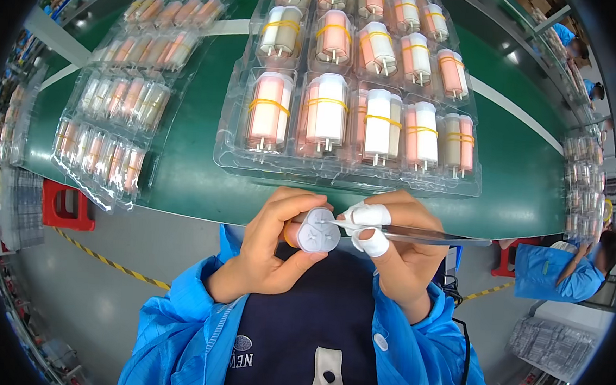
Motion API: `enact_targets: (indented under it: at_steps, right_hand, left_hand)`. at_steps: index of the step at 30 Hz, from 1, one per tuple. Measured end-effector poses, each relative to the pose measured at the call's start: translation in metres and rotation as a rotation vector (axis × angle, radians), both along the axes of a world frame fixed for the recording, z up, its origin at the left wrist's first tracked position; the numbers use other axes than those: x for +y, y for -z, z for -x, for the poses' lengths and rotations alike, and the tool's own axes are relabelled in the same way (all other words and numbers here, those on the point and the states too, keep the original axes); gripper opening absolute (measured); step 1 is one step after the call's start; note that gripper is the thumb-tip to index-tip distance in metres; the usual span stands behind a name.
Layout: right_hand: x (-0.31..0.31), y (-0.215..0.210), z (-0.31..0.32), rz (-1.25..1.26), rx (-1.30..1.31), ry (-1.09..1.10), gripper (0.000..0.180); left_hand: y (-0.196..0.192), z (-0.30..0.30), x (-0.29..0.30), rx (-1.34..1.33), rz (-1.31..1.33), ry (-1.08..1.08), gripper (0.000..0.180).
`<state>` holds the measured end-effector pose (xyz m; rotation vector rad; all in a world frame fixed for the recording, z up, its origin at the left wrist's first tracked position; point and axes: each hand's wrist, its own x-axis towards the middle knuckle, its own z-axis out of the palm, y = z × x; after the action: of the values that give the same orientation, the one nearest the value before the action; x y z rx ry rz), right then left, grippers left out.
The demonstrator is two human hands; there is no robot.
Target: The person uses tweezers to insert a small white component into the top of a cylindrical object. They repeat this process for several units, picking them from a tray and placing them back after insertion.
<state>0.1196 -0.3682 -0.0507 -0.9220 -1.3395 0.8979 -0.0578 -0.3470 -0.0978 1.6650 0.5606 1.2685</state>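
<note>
My left hand (266, 250) is wrapped round a small bundle whose end faces me: a grey three-lobed end cap (318, 237) with small marks or openings in each lobe. A pinkish side and a bit of yellow band show beside my fingers. In my right hand (410, 259) I pinch metal tweezers (439, 236), with white coverings on the thumb and a finger. The tweezers' tip meets the upper part of the cap. Just beyond my hands stands a clear plastic tray (253, 162) holding several pink, white and grey cylinder bundles (327, 112) with yellow rubber bands.
At the left of the green table (191, 136), another clear tray (96, 190) holds similar cylinders. Red stools (67, 206) stand on the floor beyond the table edge. A person in blue (560, 271) sits at the right, near stacked trays (552, 345).
</note>
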Motion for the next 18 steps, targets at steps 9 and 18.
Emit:
enact_targets:
  at_steps: [9, 18]
  right_hand:
    - [0.0031, -0.0020, 0.0003, -0.054, -0.081, -0.006, 0.021]
    - [0.0055, -0.0015, -0.0010, -0.053, -0.110, -0.029, 0.021]
  left_hand:
    - [-0.0063, -0.0011, 0.0026, 0.105, -0.084, -0.077, 0.050]
    - [-0.0082, -0.0007, 0.0035, 0.132, -0.097, -0.078, 0.049]
